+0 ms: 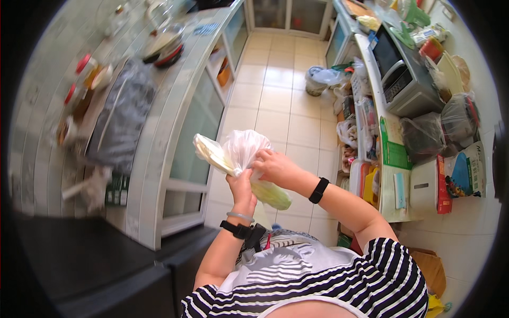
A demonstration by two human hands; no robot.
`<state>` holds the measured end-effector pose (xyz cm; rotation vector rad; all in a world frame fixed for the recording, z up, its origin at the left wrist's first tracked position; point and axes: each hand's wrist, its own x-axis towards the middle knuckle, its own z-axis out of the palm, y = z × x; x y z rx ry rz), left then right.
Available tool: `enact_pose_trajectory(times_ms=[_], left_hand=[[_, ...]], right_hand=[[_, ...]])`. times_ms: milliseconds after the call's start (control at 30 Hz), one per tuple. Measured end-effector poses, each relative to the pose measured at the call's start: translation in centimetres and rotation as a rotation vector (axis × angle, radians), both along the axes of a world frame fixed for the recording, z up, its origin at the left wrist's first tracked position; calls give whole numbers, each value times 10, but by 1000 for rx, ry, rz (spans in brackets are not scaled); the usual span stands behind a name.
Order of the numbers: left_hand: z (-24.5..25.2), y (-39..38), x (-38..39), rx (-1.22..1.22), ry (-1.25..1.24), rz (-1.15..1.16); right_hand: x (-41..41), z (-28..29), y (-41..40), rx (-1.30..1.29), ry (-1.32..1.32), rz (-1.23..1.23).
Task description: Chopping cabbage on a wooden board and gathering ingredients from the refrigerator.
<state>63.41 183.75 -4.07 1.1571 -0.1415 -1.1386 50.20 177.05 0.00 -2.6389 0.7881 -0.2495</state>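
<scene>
In front of my body I hold a thin, translucent plastic bag point(244, 145), its top puffed out above a gathered neck. My left hand point(241, 187) grips that neck from below. My right hand point(274, 167) comes from the right, its fingertips pinching the bag's loose plastic beside the neck. A pale, long vegetable point(214, 155) wrapped in plastic sticks out to the upper left of my left hand. A pale green leafy vegetable point(274, 195) hangs under my right hand. The bag and my fingers hide where these two parts join.
On the left runs a tiled counter point(165, 111) bearing a dark plastic-covered object point(127, 115), jars and pans. A black appliance top point(91, 254) sits near left. At right, a crowded shelf holds a microwave point(409, 71). A bin point(316, 81) stands on the tiled floor point(274, 119).
</scene>
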Motion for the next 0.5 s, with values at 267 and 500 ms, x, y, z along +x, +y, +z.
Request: enact_pose_trajectory(times_ms=[267,500], left_hand=[[-7,-204,22,-38,18,-271],[3,-372,12,-31,-17,-463]], right_hand=[[8,-8,-176,28,-176,-263],[2,-13,-310,40,-168,-472]])
